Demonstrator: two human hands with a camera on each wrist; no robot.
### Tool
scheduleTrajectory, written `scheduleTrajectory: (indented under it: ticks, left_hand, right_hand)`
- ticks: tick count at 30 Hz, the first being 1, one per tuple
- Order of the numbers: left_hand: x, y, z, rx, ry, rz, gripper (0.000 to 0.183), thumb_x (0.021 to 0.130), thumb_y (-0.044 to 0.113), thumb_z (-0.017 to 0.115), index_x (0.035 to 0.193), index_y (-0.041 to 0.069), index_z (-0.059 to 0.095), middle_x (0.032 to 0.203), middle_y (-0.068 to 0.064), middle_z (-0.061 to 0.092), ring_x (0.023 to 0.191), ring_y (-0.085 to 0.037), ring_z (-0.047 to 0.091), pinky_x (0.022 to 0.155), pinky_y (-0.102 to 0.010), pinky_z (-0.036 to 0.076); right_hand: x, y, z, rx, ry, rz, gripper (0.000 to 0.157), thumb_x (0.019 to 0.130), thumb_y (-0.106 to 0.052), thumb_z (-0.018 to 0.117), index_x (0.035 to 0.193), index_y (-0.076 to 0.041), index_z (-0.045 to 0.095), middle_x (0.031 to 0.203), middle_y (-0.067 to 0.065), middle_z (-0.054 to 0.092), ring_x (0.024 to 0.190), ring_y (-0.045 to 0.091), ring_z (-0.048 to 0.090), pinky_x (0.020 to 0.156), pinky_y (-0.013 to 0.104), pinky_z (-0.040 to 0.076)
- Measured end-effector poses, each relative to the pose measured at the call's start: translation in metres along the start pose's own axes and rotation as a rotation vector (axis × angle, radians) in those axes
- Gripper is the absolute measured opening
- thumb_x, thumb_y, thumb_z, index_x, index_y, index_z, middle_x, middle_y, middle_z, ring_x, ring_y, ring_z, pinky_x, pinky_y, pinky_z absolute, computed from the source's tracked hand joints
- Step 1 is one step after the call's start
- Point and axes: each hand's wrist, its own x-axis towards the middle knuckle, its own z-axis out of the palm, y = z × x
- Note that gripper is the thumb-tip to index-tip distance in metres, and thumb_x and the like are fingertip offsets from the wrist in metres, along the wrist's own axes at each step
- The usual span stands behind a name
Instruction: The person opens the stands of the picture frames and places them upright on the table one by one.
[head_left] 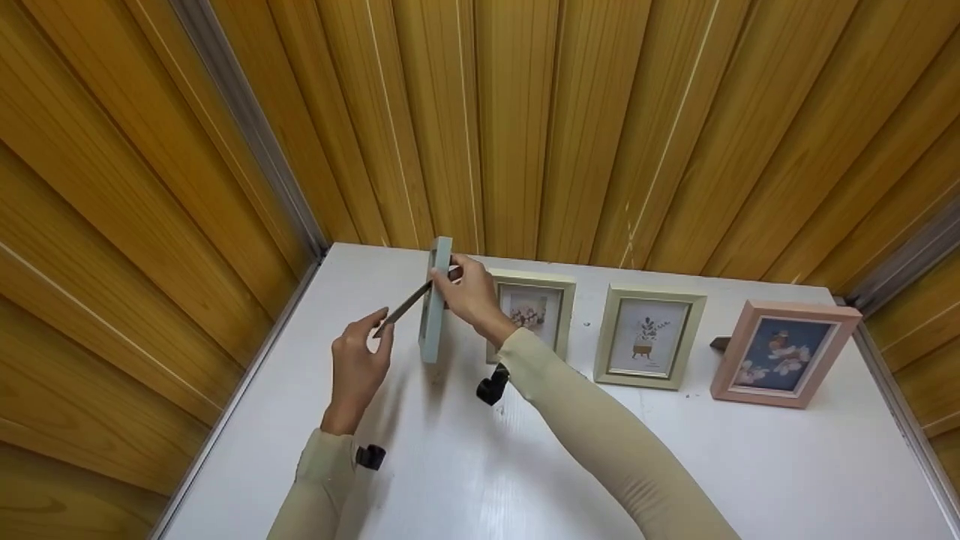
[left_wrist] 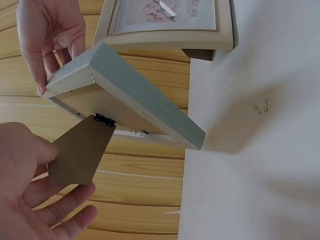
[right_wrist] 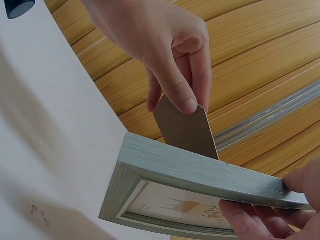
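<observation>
A pale blue-green picture frame (head_left: 433,330) is held up over the white table, seen nearly edge-on in the head view. My right hand (head_left: 474,298) grips it by one edge, thumb on one side and fingers against the front. Out from its back swings a brown stand flap (left_wrist: 82,152), joined by a small black hinge (left_wrist: 104,120). My left hand (head_left: 360,367) pinches the free end of this flap between thumb and fingers. In the right wrist view, the frame's front (right_wrist: 175,202) shows a print with an orange pot, partly covered by my right fingers.
To the right stand a gold-edged frame (head_left: 566,319) partly behind my right arm, another gold-edged frame (head_left: 602,352) with a plant print, and a pink frame (head_left: 817,375). Wood-patterned walls (head_left: 517,135) enclose the white tabletop (head_left: 465,480) at the back and sides.
</observation>
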Motion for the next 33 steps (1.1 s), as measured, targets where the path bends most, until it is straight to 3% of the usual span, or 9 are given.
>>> scheduleTrajectory:
  ticks: [5,8,10,13,19,23,29,33]
  left_hand:
    - [-0.002,0.027,0.007,0.113,0.099,0.107,0.033,0.088,0.005,0.08,0.119,-0.003,0.072,0.117,-0.016,0.071,0.102,-0.031,0.065,0.085,-0.044,0.058]
    - [-0.003,0.046,0.014,0.155,0.099,0.138,0.037,0.086,0.008,0.082,0.119,-0.004,0.071,0.115,-0.017,0.07,0.1,-0.031,0.066,0.082,-0.041,0.059]
    - [-0.003,0.057,0.018,0.184,0.064,0.12,0.041,0.084,0.01,0.085,0.119,-0.006,0.071,0.112,-0.019,0.07,0.099,-0.031,0.068,0.081,-0.041,0.06]
    - [-0.003,0.067,0.025,0.219,-0.005,0.042,0.046,0.081,0.014,0.088,0.119,-0.007,0.07,0.107,-0.02,0.073,0.096,-0.033,0.071,0.077,-0.043,0.06]
    - [-0.005,0.07,0.032,0.214,-0.078,-0.098,0.04,0.079,0.011,0.09,0.109,-0.008,0.073,0.088,-0.022,0.075,0.077,-0.033,0.074,0.062,-0.044,0.06]
    - [-0.006,0.068,0.033,0.209,-0.083,-0.124,0.03,0.081,0.006,0.086,0.104,-0.008,0.074,0.08,-0.02,0.074,0.067,-0.03,0.073,0.056,-0.042,0.058]
    - [-0.004,0.062,0.033,0.205,-0.06,-0.143,0.022,0.084,0.003,0.082,0.102,-0.009,0.075,0.081,-0.021,0.075,0.07,-0.031,0.075,0.056,-0.041,0.059]
    - [-0.002,0.056,0.028,0.19,-0.039,-0.165,0.025,0.085,0.002,0.082,0.106,-0.009,0.074,0.085,-0.023,0.075,0.073,-0.032,0.076,0.058,-0.041,0.06]
  right_hand:
    - [-0.001,-0.001,0.0,0.022,-0.01,0.006,0.029,0.101,-0.022,0.066,0.124,-0.004,0.066,0.099,0.009,0.063,0.082,0.017,0.061,0.072,0.039,0.062]
    - [0.0,0.0,0.0,0.043,-0.01,0.002,0.03,0.101,-0.022,0.066,0.124,-0.003,0.065,0.099,0.01,0.063,0.083,0.017,0.062,0.072,0.04,0.062]
    - [0.0,0.0,0.0,0.058,-0.008,-0.003,0.031,0.1,-0.021,0.067,0.124,-0.002,0.065,0.098,0.01,0.062,0.083,0.018,0.062,0.072,0.04,0.062]
    - [0.001,0.002,0.002,0.089,-0.01,-0.011,0.031,0.1,-0.02,0.067,0.124,-0.001,0.065,0.097,0.011,0.062,0.084,0.018,0.062,0.073,0.044,0.062]
    - [-0.001,0.003,0.007,0.078,-0.016,-0.021,0.03,0.099,-0.021,0.069,0.122,-0.002,0.066,0.097,0.011,0.063,0.084,0.02,0.064,0.075,0.047,0.062]
    - [0.0,0.005,0.011,0.04,0.005,-0.028,0.028,0.099,-0.022,0.069,0.12,-0.003,0.066,0.095,0.009,0.065,0.083,0.019,0.065,0.072,0.043,0.062]
    - [0.0,0.002,0.017,-0.072,0.069,-0.072,0.028,0.096,-0.025,0.072,0.115,-0.005,0.068,0.088,0.003,0.069,0.077,0.012,0.062,0.062,0.025,0.054]
    - [0.0,0.0,0.019,-0.019,0.039,-0.076,0.033,0.098,-0.026,0.072,0.121,-0.003,0.066,0.093,0.006,0.069,0.078,0.016,0.069,0.066,0.027,0.059]
